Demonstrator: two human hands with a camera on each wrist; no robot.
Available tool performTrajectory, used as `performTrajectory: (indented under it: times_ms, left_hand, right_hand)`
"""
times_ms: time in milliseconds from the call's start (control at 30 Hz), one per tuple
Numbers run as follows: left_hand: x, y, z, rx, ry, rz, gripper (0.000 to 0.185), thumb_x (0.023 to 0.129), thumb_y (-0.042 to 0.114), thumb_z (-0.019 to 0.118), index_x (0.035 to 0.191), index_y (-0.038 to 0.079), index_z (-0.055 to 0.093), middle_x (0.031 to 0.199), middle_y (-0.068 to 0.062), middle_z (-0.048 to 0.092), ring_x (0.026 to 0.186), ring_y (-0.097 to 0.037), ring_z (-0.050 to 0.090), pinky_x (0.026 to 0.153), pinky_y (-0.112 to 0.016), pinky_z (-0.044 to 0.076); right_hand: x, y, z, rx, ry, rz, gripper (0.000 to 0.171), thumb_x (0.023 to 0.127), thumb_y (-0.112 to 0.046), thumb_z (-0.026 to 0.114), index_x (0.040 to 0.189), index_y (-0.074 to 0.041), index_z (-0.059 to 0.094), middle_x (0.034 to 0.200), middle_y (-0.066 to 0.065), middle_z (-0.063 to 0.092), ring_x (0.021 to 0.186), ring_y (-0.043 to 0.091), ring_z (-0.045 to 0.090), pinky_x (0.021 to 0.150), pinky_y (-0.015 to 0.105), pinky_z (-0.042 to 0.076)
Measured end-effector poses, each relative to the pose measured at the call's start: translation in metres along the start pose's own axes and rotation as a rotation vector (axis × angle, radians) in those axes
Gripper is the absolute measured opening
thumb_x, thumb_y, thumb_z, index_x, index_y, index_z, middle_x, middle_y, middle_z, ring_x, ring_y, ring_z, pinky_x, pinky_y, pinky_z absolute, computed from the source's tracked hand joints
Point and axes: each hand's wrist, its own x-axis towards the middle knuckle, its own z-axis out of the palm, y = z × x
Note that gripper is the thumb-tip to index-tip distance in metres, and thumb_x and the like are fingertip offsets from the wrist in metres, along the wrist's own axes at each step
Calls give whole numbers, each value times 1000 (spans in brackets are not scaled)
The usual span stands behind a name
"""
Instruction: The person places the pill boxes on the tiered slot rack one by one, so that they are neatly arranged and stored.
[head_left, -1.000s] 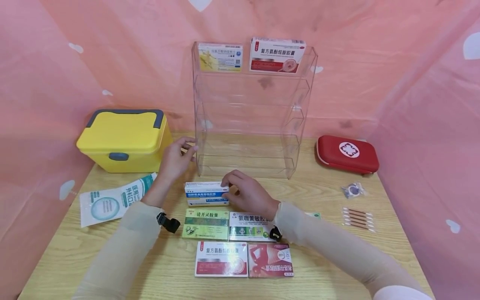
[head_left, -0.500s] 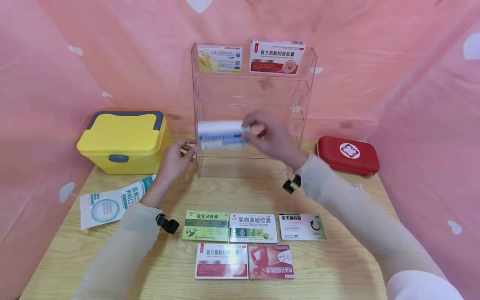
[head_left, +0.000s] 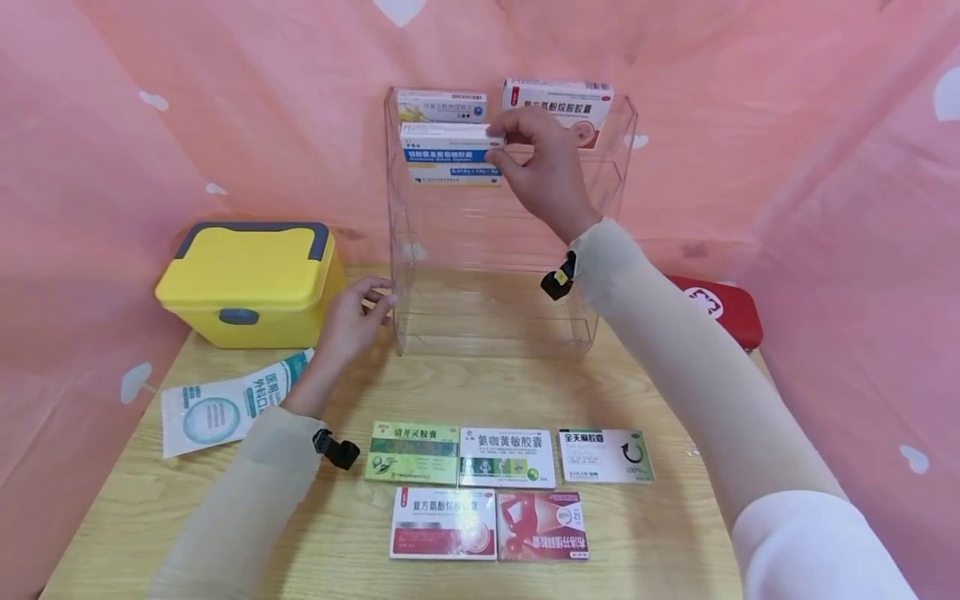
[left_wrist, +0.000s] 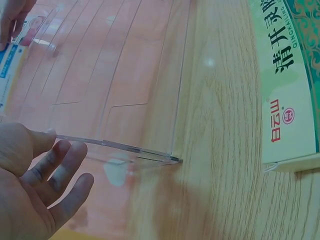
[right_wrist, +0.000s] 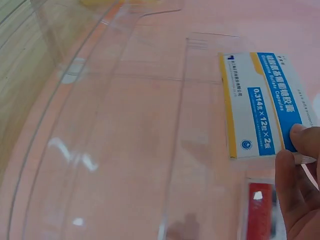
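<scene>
My right hand pinches a blue-and-white medicine box by its right end, held against the upper left of a clear acrylic tiered rack, just below the top shelf. In the right wrist view the box lies behind the clear panel, with my fingertips on its edge. My left hand rests with relaxed fingers against the rack's lower left side. The left wrist view shows these fingers beside the clear wall.
Two boxes, a yellow-white one and a red-white one, stand on the top shelf. Several medicine boxes lie in front, among them a green one. A yellow case, a mask packet and a red pouch flank the rack.
My right hand lifted the blue-and-white box from the table up to the rack's upper left. That uncovered the white box at the row's right end. The left hand stayed put.
</scene>
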Motion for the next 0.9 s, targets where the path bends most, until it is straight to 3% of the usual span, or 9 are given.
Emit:
performTrajectory:
  times_ms: [167,333,533,700,800,900]
  left_hand:
    - [-2,1,4,3,-6,3,28,103,21,63,127,6,65,98,-13,68,78,-36,72,62,-38,55]
    - [-3,1,4,1,-13,-13,30,104,23,61,129,8,64,100,-12,66,78,-33,72,62,-38,55]
    - [-1,3,5,17,-20,-10,30,104,24,61,129,8,64,99,-11,65,73,-23,71,61,-37,54]
    - [4,3,9,3,-41,5,29,104,23,61,129,8,64,99,-12,65,76,-30,72,60,-38,54]
    - [5,3,13,-9,-54,11,30,104,24,61,129,8,65,100,-12,65,78,-35,72,59,-37,53]
    - [4,3,17,-17,-66,7,31,104,25,61,130,8,65,100,-12,66,79,-36,72,58,-36,53]
  right_hand:
    - [-3,4,6,23,-114,127,22,94,-13,75,115,-11,70,122,-2,61,110,12,63,93,27,52]
    - [-1,6,6,36,-187,188,22,94,-13,74,116,-12,69,124,-4,61,113,14,63,92,29,53]
    - [-1,7,1,26,-192,233,24,94,-15,75,117,-14,70,125,-5,62,114,14,62,92,30,53]
    - [-5,8,-6,-64,-175,211,20,95,-19,74,115,-14,72,127,-6,61,117,11,56,101,27,45]
    - [-18,3,-16,-111,-152,223,20,97,-26,72,114,-15,73,130,-7,58,118,11,51,98,28,46]
    - [-46,0,-33,-108,-143,235,25,97,-33,71,115,-15,72,129,-9,59,112,9,54,89,29,51]
